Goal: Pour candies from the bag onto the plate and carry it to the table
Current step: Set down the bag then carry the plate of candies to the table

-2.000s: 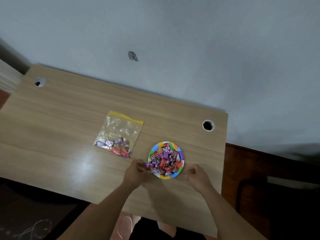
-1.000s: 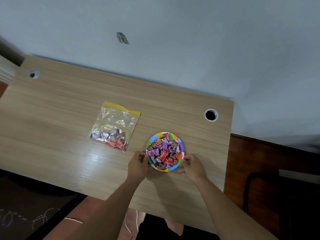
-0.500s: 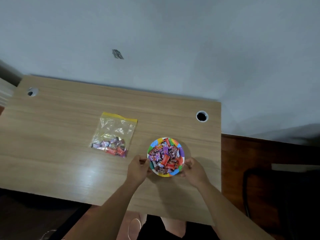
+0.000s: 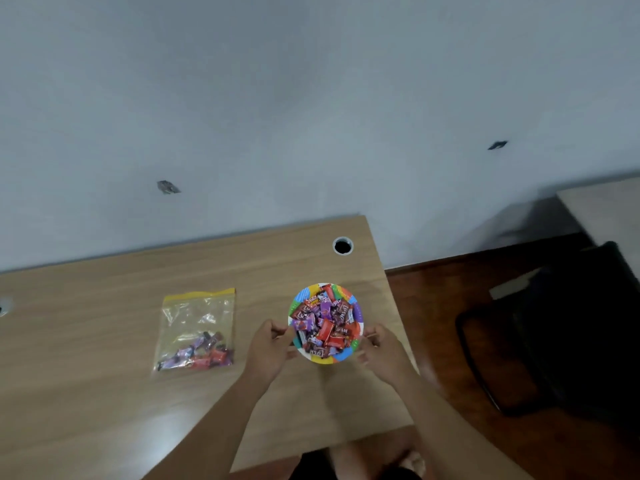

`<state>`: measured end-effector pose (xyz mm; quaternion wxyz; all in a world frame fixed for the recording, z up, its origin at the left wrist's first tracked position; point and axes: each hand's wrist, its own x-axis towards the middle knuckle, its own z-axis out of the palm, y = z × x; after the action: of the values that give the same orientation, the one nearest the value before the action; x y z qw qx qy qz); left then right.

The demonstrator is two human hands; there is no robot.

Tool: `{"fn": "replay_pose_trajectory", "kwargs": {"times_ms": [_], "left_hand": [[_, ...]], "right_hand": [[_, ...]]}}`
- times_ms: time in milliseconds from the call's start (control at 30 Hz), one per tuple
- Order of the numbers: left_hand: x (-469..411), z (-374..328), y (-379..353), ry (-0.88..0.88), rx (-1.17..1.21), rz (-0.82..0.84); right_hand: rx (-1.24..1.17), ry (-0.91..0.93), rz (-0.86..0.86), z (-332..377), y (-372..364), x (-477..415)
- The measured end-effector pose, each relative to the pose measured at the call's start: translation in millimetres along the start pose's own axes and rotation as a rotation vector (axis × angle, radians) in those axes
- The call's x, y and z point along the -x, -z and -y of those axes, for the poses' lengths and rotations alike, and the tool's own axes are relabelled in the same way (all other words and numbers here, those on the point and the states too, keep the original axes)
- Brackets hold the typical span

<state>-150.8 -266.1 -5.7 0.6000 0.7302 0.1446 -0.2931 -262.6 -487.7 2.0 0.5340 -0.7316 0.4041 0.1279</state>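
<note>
A small plate with a multicoloured rim [image 4: 341, 356] is heaped with red and purple wrapped candies [image 4: 325, 323]. My left hand [image 4: 270, 348] grips its left edge and my right hand [image 4: 380, 348] grips its right edge. The plate looks raised a little above the wooden desk [image 4: 104, 393], casting a shadow below it. To the left lies a clear zip bag with a yellow strip [image 4: 196, 327], flat on the desk, with a few candies left in its bottom end.
The desk has a round cable hole [image 4: 343, 245] behind the plate, and its right edge runs close to my right hand. A grey wall stands behind. On the right are a dark wooden floor, a black chair [image 4: 554, 341] and the corner of a pale table [image 4: 609, 216].
Both hands closed on the plate's edges and the plate came up slightly off the desk. My view has swung to the right, bringing the chair and the pale table corner into sight.
</note>
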Motion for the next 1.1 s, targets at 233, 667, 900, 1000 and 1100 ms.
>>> {"fn": "replay_pose_trajectory", "kwargs": {"times_ms": [233, 667, 900, 1000, 1100], "left_hand": [[26.9, -11.9, -37.4, -0.018, -0.001, 0.161], [132.0, 17.3, -170.3, -0.03, -0.047, 0.461], [209.9, 55.2, -257.6, -0.033, -0.169, 0.548], [243.3, 72.5, -294.4, -0.032, -0.22, 0.596], [277.8, 88.6, -330.0, 0.001, -0.241, 0.648]], "right_hand": [[-0.112, -0.005, -0.056, -20.7, 52.7, 33.3], [-0.24, -0.04, -0.274, -136.9, 176.2, 123.5], [-0.262, -0.084, -0.337, -236.3, 242.0, 187.2], [-0.297, -0.1, -0.363, -280.4, 268.3, 215.1], [-0.336, -0.12, -0.407, -320.0, 294.3, 245.2]]}}
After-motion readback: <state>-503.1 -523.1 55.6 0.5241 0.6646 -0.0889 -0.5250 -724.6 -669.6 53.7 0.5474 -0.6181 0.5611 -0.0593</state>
